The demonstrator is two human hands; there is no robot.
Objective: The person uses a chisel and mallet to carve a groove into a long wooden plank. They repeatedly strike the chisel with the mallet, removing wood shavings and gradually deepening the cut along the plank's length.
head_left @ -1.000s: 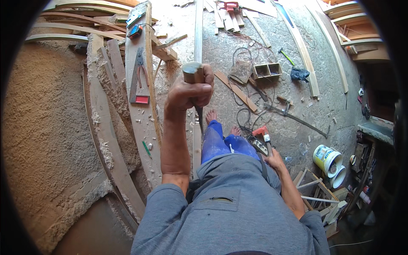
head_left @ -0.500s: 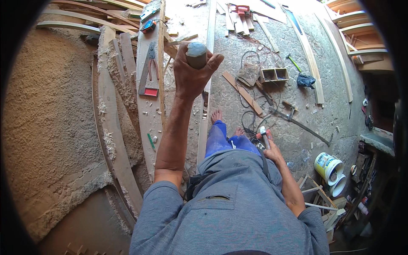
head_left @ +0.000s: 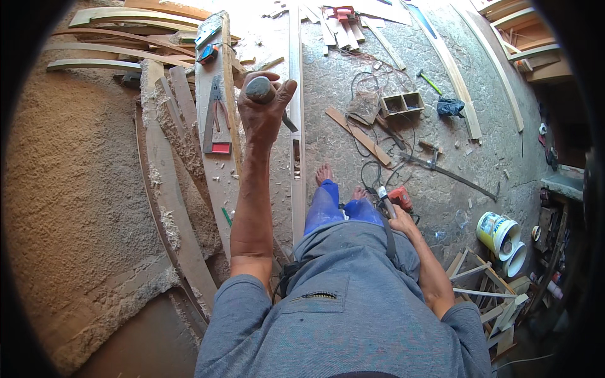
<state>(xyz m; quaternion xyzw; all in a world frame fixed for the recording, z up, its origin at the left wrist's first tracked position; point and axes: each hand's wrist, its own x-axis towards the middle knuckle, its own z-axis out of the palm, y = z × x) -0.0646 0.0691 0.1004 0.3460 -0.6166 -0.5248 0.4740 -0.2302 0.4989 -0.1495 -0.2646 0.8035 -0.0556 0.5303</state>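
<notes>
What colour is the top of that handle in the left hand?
Grey. The handle's top, in the left hand, shows best in the head view.

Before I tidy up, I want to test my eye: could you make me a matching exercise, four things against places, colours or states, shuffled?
Things
1. Left hand
2. Pliers
3. Wooden box
4. Crumpled bag

Places, colours or states
A. dark, at the lower end of a green handle
B. lying on a board
C. closed around a thick, round tool handle
D. open, divided into two compartments

Pairs: 1-C, 2-B, 3-D, 4-A
</notes>
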